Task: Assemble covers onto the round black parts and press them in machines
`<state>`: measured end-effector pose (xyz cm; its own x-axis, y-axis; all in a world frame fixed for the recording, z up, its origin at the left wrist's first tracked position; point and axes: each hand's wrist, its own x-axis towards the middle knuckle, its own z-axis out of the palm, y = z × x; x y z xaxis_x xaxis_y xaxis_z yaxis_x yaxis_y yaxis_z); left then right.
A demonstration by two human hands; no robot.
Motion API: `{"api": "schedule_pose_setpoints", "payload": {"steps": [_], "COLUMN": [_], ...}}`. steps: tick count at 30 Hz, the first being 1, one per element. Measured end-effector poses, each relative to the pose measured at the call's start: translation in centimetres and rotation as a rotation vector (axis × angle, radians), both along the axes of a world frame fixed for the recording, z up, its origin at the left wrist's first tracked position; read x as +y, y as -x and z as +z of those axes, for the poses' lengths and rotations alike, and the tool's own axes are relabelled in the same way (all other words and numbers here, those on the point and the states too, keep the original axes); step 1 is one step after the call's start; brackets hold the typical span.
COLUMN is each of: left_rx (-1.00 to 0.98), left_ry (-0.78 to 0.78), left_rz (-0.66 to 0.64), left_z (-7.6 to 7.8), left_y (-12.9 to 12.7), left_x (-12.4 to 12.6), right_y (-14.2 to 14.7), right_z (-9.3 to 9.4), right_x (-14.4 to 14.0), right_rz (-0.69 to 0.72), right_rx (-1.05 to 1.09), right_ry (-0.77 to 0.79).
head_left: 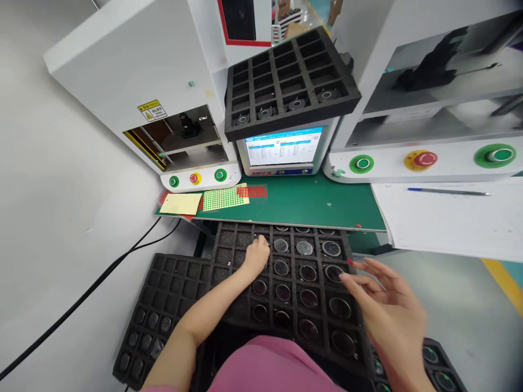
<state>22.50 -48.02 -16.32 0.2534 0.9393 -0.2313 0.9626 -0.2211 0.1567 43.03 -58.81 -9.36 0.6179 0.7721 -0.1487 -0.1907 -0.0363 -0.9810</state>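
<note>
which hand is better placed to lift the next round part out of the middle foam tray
Left, probably. The left hand is already down in the middle foam tray, fingers curled at a cell near the round parts. The right hand hovers open above the tray's right edge.

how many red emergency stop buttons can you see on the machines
2. One red button sits on the left machine's front panel between two green buttons; the other red button is on the right machine's panel. More may be hidden.

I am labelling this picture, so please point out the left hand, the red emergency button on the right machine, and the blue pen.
left hand (256,255): head view, on the back of the hand.
red emergency button (425,159): head view, on its red cap.
blue pen (447,191): head view, on the middle of its barrel.
</note>
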Motion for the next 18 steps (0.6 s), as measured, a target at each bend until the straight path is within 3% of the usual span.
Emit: {"api": "schedule_pose_setpoints", "payload": {"steps": [6, 14, 18], "left_rx": [0.023, -0.076, -0.159], "left_ry": [-0.009, -0.036, -0.050], "left_rz": [-0.123, -0.123, -0.139], "left_z": [0.2, -1.3, -1.2], "left_y": [2.1, 3.7, 3.6], "left_x": [-0.4, -0.4, -0.2], "right_y": [0.0, 1.3, 1.2], "right_z": [-0.2, 0.9, 1.1], "right_x": [-0.7, -0.7, -1.1], "right_rz": [0.011, 0.040, 0.055], "right_rx": [0.040, 0.073, 0.054], "right_ry": [0.056, 0.141, 0.200]}}
